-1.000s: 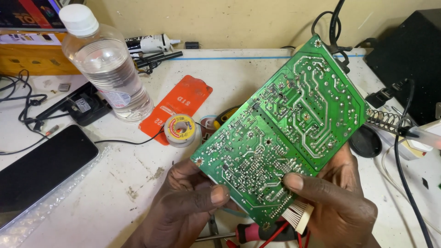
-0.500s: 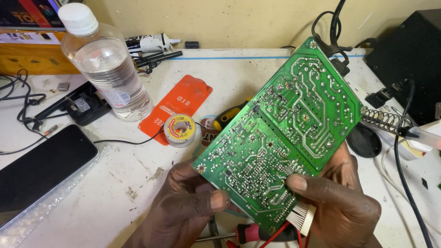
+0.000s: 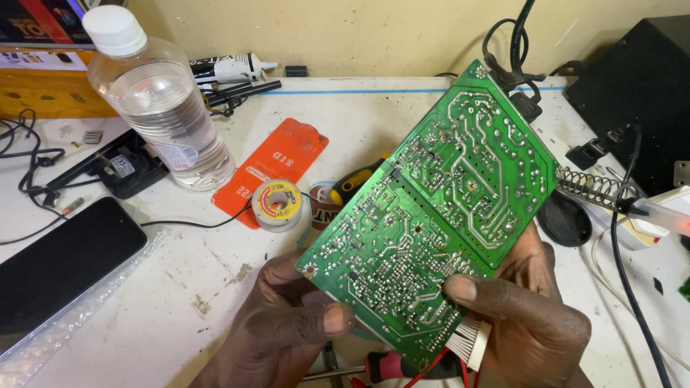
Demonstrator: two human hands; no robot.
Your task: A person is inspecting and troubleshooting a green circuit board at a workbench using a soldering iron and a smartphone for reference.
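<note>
I hold a green circuit board tilted up over the white bench, its solder side facing me. My left hand grips its lower left edge, thumb lying on the solder side. My right hand grips the lower right edge, thumb pressed on the board near a white connector with red wires. Both hands sit at the bottom of the head view.
A clear plastic bottle stands at the back left. An orange card, a solder spool and a yellow-handled tool lie behind the board. A dark phone lies left; a soldering-iron spring stand and a black box are right.
The board has shifted slightly to the right and up in my hands. My right thumb has slid a little along its lower edge.
</note>
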